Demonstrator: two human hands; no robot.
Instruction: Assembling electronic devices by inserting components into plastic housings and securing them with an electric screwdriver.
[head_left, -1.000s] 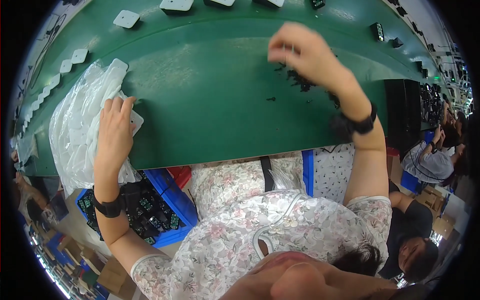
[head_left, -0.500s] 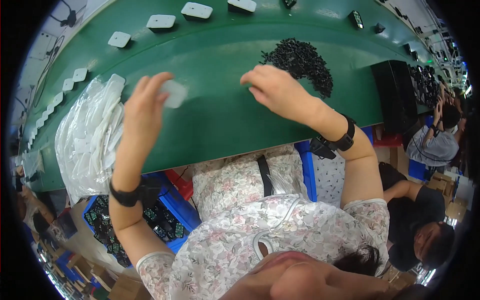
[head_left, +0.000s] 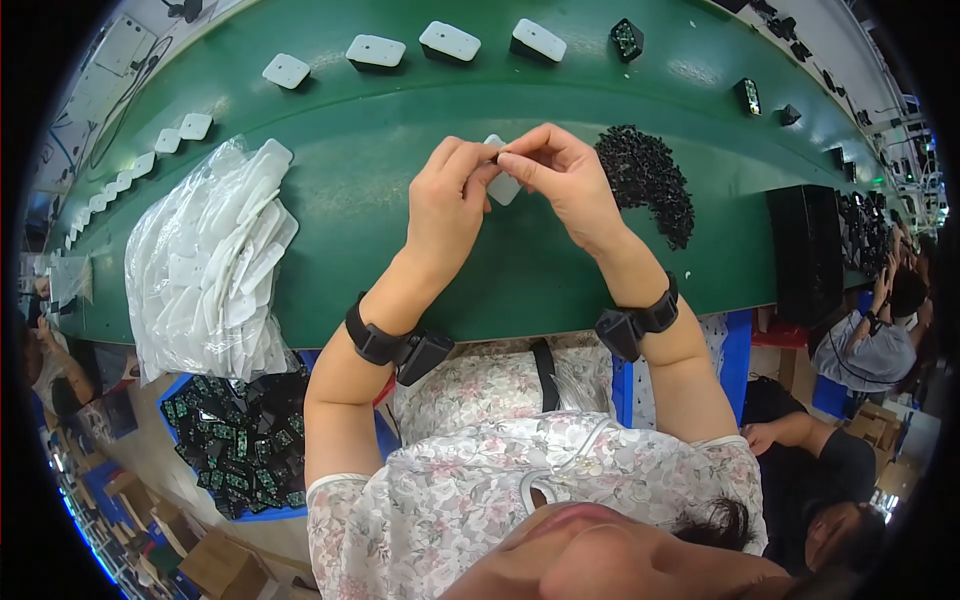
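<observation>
Above the green belt, my left hand and my right hand meet and together hold a small white plastic piece. The left fingers pinch its left edge. My right thumb and forefinger press a tiny black part against its top corner; that part is almost hidden. A heap of small black parts lies just right of my right hand. A clear bag full of white plastic pieces lies to the left of my left hand.
Several white pieces and a few dark assembled units ride along the belt's far side. A black box stands at the right. A blue bin of green circuit boards sits below the belt's left. Another person works at the right.
My left hand has brought a white piece from the bag to the middle. My right hand came back from the black heap and now meets it at the piece.
</observation>
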